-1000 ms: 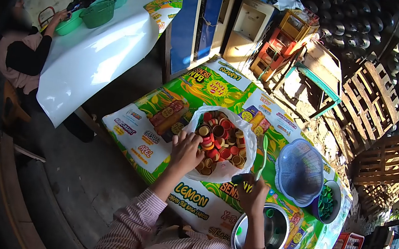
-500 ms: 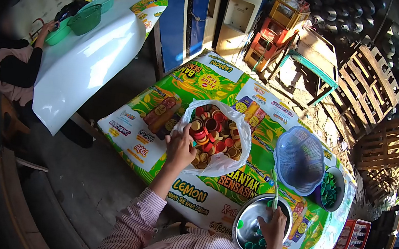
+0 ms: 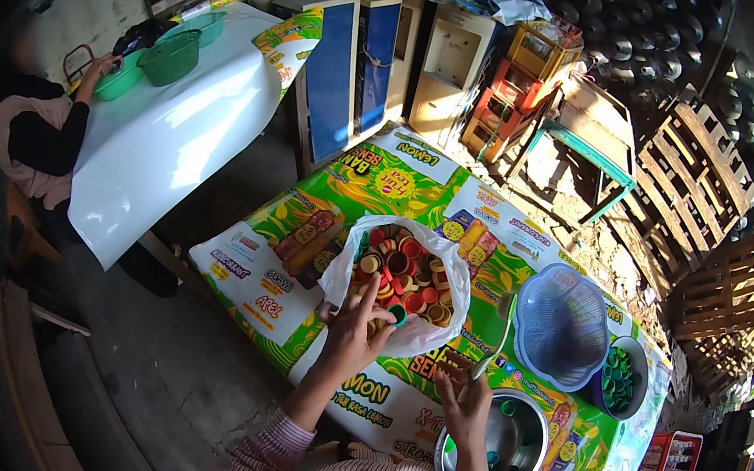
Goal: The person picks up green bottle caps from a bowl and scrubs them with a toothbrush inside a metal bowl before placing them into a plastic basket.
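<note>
My left hand (image 3: 354, 327) is closed on a green bottle cap (image 3: 397, 315) at the near edge of a white plastic bag (image 3: 342, 278). Red, yellow and tan caps (image 3: 402, 257) fill the open bag, with a little green at its left side. A fork (image 3: 498, 335), tines pointing away from me, is gripped in my right hand (image 3: 467, 402), over the left rim of a steel bowl (image 3: 543, 435). Several green caps (image 3: 506, 409) lie inside that bowl. My right fingers partly hide the fork's handle.
A blue plastic basket (image 3: 563, 329) and a dark bowl of green caps (image 3: 620, 378) stand on the right of the patterned table cover (image 3: 299, 254). Another person (image 3: 41, 138) sits at a white table (image 3: 182, 136) with green basins (image 3: 170, 58). Pallets (image 3: 695, 176) lean behind.
My left hand has drawn back toward me from the bag, now with a green cap. My right hand has lifted out of the steel bowl and moved left with the fork.
</note>
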The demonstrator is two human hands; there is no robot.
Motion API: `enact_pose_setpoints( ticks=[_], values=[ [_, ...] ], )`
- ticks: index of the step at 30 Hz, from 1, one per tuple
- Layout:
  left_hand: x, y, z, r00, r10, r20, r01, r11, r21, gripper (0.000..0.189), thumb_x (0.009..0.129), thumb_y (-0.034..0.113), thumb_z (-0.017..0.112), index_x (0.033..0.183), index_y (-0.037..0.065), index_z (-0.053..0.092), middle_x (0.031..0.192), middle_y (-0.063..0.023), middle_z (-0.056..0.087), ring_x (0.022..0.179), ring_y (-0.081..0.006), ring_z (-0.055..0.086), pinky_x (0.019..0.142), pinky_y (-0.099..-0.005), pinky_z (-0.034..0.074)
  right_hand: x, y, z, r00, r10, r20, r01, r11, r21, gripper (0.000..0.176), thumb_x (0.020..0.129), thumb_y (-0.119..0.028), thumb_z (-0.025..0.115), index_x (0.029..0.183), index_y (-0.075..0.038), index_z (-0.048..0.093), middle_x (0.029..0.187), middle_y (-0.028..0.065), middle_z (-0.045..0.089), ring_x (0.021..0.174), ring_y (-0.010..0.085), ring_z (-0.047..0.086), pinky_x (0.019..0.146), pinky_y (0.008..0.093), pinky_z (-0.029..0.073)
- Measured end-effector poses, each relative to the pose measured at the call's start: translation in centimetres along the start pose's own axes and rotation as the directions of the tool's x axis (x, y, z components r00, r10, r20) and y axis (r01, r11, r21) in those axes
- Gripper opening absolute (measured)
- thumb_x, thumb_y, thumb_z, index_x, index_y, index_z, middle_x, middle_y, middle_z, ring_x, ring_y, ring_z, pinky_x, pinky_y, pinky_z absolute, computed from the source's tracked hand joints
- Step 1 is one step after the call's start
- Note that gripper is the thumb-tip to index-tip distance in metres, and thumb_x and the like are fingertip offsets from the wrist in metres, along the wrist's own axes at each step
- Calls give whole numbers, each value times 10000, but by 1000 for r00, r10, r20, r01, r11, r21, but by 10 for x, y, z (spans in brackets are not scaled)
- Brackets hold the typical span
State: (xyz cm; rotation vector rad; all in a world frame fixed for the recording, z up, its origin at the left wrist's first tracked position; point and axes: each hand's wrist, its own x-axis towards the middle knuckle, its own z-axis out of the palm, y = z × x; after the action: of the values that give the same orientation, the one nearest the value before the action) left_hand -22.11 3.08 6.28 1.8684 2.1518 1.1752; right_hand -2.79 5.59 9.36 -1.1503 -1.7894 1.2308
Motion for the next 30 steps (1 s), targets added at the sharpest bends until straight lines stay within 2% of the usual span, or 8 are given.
enact_pose_setpoints(
  ticks=[2,5,8,14,20,24,28,30],
  values=[
    [-6,-13,24,999,-37,1,35,946,-321,861,751,142,639,1368,-14,60,854,41,628,949,-149,527,846,-406,233,-1,2,7,991,132,5,-129,952,277,358,808,-83,603,1086,95,463,974,188,596,972,232,573,830,316,464],
    [-14,-4,35,990,-108,85,137,740,-659,882,739,93,643,1368,-17,35,870,6,633,907,-156,570,880,-379,229,-1,-2,9,996,85,-13,-79,967,244,345,822,-83,592,1077,108,461,962,190,596,928,217,587,786,294,484],
    [-26,28,25,984,157,87,-113,917,-384,908,746,147,657,1370,-3,14,920,19,639,968,-111,568,873,-413,214,-4,-4,6,989,150,-16,-141,957,253,330,815,-63,595,1066,107,466,927,172,606,871,195,602,746,276,496],
    [-29,29,32,936,341,91,-255,833,-491,920,737,210,677,1378,31,42,1110,-28,578,1067,-150,510,884,-425,215,-21,27,-19,973,154,-170,-109,963,247,183,753,13,616,859,33,468,822,85,612,687,154,617,631,247,491],
    [45,-70,14,941,-240,-238,160,937,-311,890,705,260,694,1345,-21,144,1309,-256,290,1195,-340,335,981,-425,265,-61,50,-77,951,52,-306,-216,816,-535,145,653,-4,606,736,55,503,552,160,505,460,285,531,444,361,384],
    [61,-107,22,939,-329,-95,300,925,-234,782,744,180,642,1325,-53,173,1343,-263,252,1253,-328,285,1014,-332,254,-86,74,-88,981,62,-186,-189,550,-814,287,602,-48,672,832,43,526,733,171,576,690,301,577,630,386,435],
    [64,-152,40,943,-316,107,332,856,-397,625,776,151,513,1313,0,231,1141,-288,478,1055,-388,489,883,-375,400,-35,33,-71,982,163,-101,-191,829,-526,358,585,-61,698,904,9,552,811,139,601,750,304,581,726,356,457],
    [62,-165,47,928,-372,19,353,861,-365,502,809,143,447,1265,-25,321,1086,-282,513,1005,-379,526,846,-370,421,3,15,-45,994,-92,-53,62,905,-422,309,613,-59,691,887,-1,562,774,136,592,704,290,582,664,350,459]
  ],
)
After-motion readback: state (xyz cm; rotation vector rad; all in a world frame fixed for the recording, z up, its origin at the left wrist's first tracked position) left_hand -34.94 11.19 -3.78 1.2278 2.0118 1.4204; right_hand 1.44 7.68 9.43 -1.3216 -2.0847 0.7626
